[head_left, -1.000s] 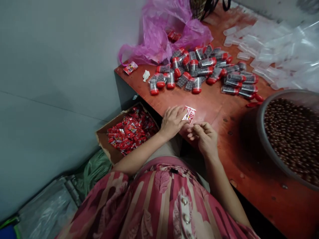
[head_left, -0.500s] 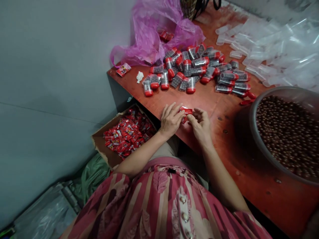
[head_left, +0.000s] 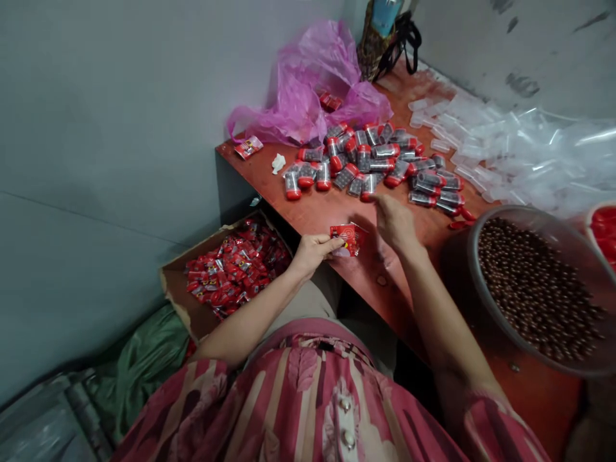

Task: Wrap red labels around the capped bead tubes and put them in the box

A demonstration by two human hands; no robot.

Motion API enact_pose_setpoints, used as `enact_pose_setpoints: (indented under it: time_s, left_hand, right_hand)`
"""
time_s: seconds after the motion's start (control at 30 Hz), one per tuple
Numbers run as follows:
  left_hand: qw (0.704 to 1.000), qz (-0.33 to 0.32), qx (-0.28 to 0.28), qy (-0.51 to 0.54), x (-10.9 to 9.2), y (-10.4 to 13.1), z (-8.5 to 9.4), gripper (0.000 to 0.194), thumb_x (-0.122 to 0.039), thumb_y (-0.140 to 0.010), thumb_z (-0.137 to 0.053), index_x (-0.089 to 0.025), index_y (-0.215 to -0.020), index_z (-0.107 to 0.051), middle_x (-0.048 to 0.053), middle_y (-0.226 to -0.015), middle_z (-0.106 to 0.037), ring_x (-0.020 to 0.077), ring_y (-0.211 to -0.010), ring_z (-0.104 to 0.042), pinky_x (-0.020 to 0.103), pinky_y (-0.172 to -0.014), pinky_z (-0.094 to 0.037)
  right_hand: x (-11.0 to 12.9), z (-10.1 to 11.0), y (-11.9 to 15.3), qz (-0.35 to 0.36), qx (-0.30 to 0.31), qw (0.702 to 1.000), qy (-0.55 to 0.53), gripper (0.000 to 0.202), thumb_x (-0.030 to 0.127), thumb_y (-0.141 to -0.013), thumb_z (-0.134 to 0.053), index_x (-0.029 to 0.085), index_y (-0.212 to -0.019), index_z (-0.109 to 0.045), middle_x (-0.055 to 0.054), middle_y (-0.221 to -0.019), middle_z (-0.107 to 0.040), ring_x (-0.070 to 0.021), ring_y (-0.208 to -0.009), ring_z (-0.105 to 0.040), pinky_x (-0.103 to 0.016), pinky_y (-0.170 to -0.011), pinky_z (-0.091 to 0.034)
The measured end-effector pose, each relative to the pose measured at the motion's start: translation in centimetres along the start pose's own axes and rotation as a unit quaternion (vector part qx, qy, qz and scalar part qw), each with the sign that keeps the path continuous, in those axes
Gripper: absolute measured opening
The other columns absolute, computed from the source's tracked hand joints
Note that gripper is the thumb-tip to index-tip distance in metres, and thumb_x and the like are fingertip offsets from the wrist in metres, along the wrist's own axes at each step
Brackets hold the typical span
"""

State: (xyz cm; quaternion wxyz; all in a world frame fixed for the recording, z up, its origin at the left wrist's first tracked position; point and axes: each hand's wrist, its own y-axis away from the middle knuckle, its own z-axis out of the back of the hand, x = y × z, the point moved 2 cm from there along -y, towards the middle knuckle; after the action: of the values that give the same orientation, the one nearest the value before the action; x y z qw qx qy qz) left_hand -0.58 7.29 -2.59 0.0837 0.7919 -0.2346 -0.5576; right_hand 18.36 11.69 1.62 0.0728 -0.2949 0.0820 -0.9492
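My left hand (head_left: pixel 312 253) pinches the edge of a small red printed plastic wrapper (head_left: pixel 347 239) between thumb and fingers, just above the table's near edge. Its see-through parts catch the light. My right hand (head_left: pixel 395 221) reaches over the table to the front of a pile of clear tubes (head_left: pixel 364 157) with red caps, filled with dark balls. Its outstretched fingertips are at the red cap of the nearest tube (head_left: pixel 369 186); whether they touch is unclear. Part of that hand's fingers is hidden behind its back.
A cardboard box (head_left: pixel 176 282) of red-wrapped pieces sits below the table's left edge. On the table (head_left: pixel 308 215) are a pink plastic bag (head_left: pixel 308 83), a loose wrapper (head_left: pixel 248 147), empty clear tubes (head_left: pixel 510 141) and a tub (head_left: pixel 474 256) of brown balls.
My right hand has left the wrapper and moved up toward the filled tubes. My left hand now holds the wrapper alone, flatter and more fully visible. The view has shifted.
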Motion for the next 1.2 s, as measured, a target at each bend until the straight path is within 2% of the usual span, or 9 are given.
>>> enact_pose_setpoints:
  time_s: [0.1,0.23,0.37,0.5,0.57,0.63,0.77,0.97,1.2]
  left_hand:
    - [0.998,0.021,-0.015,0.052,-0.2,0.1,0.3,0.037,-0.042,-0.05,-0.082,-0.009,-0.057,-0.065,0.003,-0.057,-0.063,0.0113,-0.054,-0.058,0.026,-0.059,-0.049]
    - [0.989,0.04,-0.043,0.133,-0.2,0.0,1.0,0.035,-0.037,-0.048,-0.084,-0.009,-0.058,-0.065,0.003,-0.057,-0.062,0.0088,-0.05,-0.056,0.023,-0.054,-0.047]
    - [0.972,0.052,-0.063,0.219,-0.2,-0.5,1.5,0.035,-0.035,-0.049,-0.085,-0.009,-0.064,-0.065,0.003,-0.062,-0.064,0.0098,-0.055,-0.059,0.022,-0.053,-0.049]
    - [0.947,0.055,-0.097,0.301,-0.5,-0.8,1.3,0.032,-0.032,-0.056,-0.082,-0.011,-0.071,-0.064,0.002,-0.066,-0.064,0.0108,-0.058,-0.06,0.024,-0.055,-0.051]
    - [0.94,0.05,-0.106,0.32,-0.6,-0.8,0.8,0.029,-0.03,-0.06,-0.08,-0.011,-0.072,-0.063,0.002,-0.068,-0.064,0.0114,-0.06,-0.061,0.025,-0.059,-0.052]
    - [0.938,0.045,-0.112,0.325,-0.6,-0.8,0.1,0.028,-0.029,-0.06,-0.08,-0.012,-0.072,-0.061,0.001,-0.067,-0.063,0.0118,-0.061,-0.062,0.027,-0.063,-0.052]
    - [0.943,0.034,-0.096,0.316,-0.6,-0.2,-1.5,0.033,-0.034,-0.058,-0.081,-0.012,-0.069,-0.059,0.0,-0.065,-0.062,0.0098,-0.057,-0.06,0.024,-0.062,-0.049]
    - [0.956,0.019,-0.053,0.287,-1.1,1.1,-3.1,0.039,-0.038,-0.052,-0.083,-0.011,-0.067,-0.059,0.0,-0.062,-0.061,0.0094,-0.056,-0.058,0.023,-0.06,-0.046]
    - [0.975,-0.026,-0.035,0.218,-1.4,1.3,-3.8,0.035,-0.039,-0.055,-0.081,-0.012,-0.063,-0.06,-0.002,-0.06,-0.061,0.0072,-0.052,-0.055,0.021,-0.057,-0.044]
  right_hand:
    - [-2.2,0.2,-3.5,0.115,0.055,0.967,0.221,0.045,0.006,-0.082,-0.042,0.017,-0.125,-0.051,-0.012,-0.142,-0.042,-0.0318,-0.131,-0.036,-0.049,-0.096,-0.038]
    - [-4.7,-0.4,-5.9,0.152,0.111,0.943,0.274,0.049,0.003,-0.081,-0.043,0.016,-0.127,-0.05,-0.011,-0.142,-0.043,-0.0331,-0.132,-0.033,-0.051,-0.098,-0.035]
    - [-4.5,-0.4,-4.5,0.087,0.05,0.981,0.167,0.026,0.017,-0.087,-0.049,0.018,-0.11,-0.061,-0.012,-0.117,-0.062,-0.0291,-0.116,-0.05,-0.043,-0.095,-0.039]
    - [-1.0,0.3,1.0,-0.047,-0.041,0.997,-0.036,0.023,0.038,-0.084,-0.057,0.023,-0.102,-0.06,-0.005,-0.085,-0.068,-0.0189,-0.074,-0.064,-0.033,-0.07,-0.051]
    - [1.6,-0.1,4.5,-0.115,0.007,0.963,-0.245,0.026,0.044,-0.083,-0.057,0.022,-0.096,-0.058,-0.001,-0.074,-0.067,-0.0158,-0.057,-0.062,-0.029,-0.053,-0.051]
    - [4.1,-0.9,7.4,-0.168,0.053,0.925,-0.337,0.027,0.046,-0.081,-0.059,0.021,-0.093,-0.057,0.0,-0.069,-0.066,-0.0158,-0.053,-0.062,-0.028,-0.048,-0.051]
    - [6.3,-2.7,10.3,-0.199,0.052,0.919,-0.336,0.028,0.046,-0.082,-0.057,0.021,-0.096,-0.057,0.0,-0.071,-0.065,-0.015,-0.055,-0.062,-0.028,-0.05,-0.053]
    - [5.2,-3.2,10.7,-0.174,-0.015,0.941,-0.289,0.029,0.048,-0.082,-0.056,0.022,-0.094,-0.058,-0.002,-0.078,-0.067,-0.0148,-0.061,-0.062,-0.027,-0.055,-0.052]
    - [5.4,-2.8,10.7,-0.186,-0.02,0.909,-0.371,0.027,0.043,-0.08,-0.061,0.021,-0.094,-0.062,-0.001,-0.075,-0.067,-0.0135,-0.058,-0.061,-0.026,-0.054,-0.051]
